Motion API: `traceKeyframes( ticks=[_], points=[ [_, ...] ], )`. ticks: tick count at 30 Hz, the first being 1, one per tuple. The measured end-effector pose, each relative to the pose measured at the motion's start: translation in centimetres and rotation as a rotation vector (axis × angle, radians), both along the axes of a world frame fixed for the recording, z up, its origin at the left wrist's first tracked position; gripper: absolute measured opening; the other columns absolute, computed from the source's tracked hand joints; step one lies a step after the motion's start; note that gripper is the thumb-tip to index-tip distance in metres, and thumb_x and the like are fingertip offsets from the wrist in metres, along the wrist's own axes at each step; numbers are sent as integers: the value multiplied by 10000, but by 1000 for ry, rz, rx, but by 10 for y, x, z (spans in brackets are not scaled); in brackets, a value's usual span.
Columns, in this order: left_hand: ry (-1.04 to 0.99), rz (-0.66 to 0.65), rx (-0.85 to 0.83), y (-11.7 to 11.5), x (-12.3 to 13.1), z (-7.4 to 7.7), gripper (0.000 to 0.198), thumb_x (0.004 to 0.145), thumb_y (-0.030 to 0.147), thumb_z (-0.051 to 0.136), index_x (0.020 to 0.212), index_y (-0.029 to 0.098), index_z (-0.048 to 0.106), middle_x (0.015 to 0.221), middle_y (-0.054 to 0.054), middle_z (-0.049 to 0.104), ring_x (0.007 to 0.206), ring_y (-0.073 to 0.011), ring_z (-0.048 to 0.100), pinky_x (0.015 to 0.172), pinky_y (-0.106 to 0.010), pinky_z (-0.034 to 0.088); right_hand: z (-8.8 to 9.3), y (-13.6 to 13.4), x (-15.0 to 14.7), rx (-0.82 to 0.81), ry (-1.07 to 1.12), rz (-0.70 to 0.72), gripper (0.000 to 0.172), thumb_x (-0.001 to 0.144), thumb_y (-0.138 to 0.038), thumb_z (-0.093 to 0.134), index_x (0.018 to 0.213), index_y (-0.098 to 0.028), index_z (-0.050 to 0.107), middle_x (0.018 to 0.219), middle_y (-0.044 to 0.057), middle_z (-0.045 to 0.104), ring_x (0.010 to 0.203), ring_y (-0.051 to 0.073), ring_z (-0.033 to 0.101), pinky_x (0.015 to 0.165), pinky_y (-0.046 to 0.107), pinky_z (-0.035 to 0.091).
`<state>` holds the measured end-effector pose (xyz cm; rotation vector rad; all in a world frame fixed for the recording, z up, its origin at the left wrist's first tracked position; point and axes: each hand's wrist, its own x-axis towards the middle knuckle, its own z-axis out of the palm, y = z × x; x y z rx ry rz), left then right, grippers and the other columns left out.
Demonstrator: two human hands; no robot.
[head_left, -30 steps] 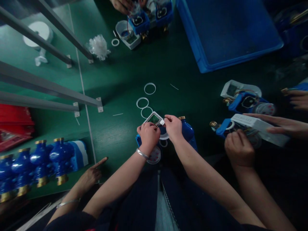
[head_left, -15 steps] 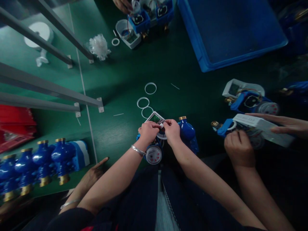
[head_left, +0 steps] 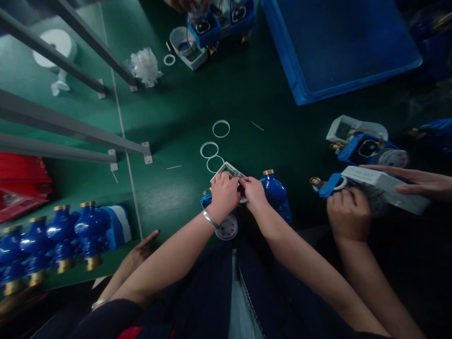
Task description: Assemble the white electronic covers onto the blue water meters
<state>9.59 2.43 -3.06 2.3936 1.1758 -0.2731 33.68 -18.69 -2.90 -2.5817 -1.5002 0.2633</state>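
A white plastic housing with a rectangular window (head_left: pixel 231 166) sat just below the centre of the frame, above a green desk (head_left: pixel 176 108). The left hand (head_left: pixel 225 192) gripped it along the lower-left side; the right hand (head_left: pixel 253 192) had its fingertips bent in at the right-hand corner, but whether they pinched anything could not be told. Below lay a round white dial with red marks (head_left: pixel 226 227); to the right was a rounded blue metal body with a brass neck (head_left: pixel 274 189). Three thin white rings (head_left: pixel 216 156) lay just beyond the housing. A slack left grip could have let the housing slip, and pushing blind under the fingers might have bent something inside. The dial's markings were too small to read, as was faint print on a white plastic cover (head_left: pixel 367 176) in a co-worker's hand (head_left: pixel 411 180), right of frame.
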Motion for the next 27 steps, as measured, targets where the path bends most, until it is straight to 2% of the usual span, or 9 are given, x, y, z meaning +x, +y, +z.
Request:
traceKeyframes(
  ticks=[2,5,9,13,16,19,22,27],
  points=[
    [18,-63,41,1,6,5,216,800,251,487,925,159,636,1010,-114,567,1004,-271,489,844,-387,411,1,-2,-1,-9,24,2,314,854,-72,255,644,-215,440,861,33,537,1294,225,290,1054,566,239],
    [45,-117,-45,8,14,12,235,833,204,412,917,103,606,953,-138,609,946,-262,548,811,-379,434,7,-4,0,-32,133,-2,291,816,-61,321,630,-229,467,914,21,565,1324,213,241,1096,532,176],
    [56,-164,-198,23,20,15,248,790,165,453,983,132,604,900,-110,660,819,-233,613,696,-335,464,11,-5,6,-20,266,-54,249,771,-80,399,619,-250,496,879,29,590,1313,228,270,1105,544,129],
    [28,-266,-344,41,22,15,269,698,148,554,943,163,662,912,-82,681,811,-198,616,673,-275,454,8,0,2,-2,192,-51,285,810,-100,359,618,-257,500,810,55,580,1304,234,292,1088,570,166],
    [-4,-306,-460,54,23,20,318,668,183,617,981,170,673,882,-53,691,769,-159,604,652,-236,438,5,5,-6,5,99,-46,308,832,-93,325,650,-253,514,833,87,574,1301,267,292,1057,607,217],
    [48,-269,-495,66,21,29,240,699,257,610,887,143,705,767,-58,683,670,-151,578,592,-249,405,3,7,-12,30,37,-56,314,828,-77,307,696,-241,539,877,121,569,1279,304,312,1012,626,279],
    [156,-211,-406,77,12,36,203,704,256,588,794,130,720,690,-69,664,606,-147,549,561,-264,372,3,6,-12,15,6,-42,339,813,-64,290,651,-248,525,818,125,560,1228,303,374,1014,605,294],
    [201,-84,-381,83,-20,37,176,689,264,599,714,127,706,648,-71,649,563,-140,529,539,-262,360,3,5,-10,-28,-30,65,336,804,-71,300,566,-265,436,671,87,495,1089,285,464,1031,580,279]
  ],
)
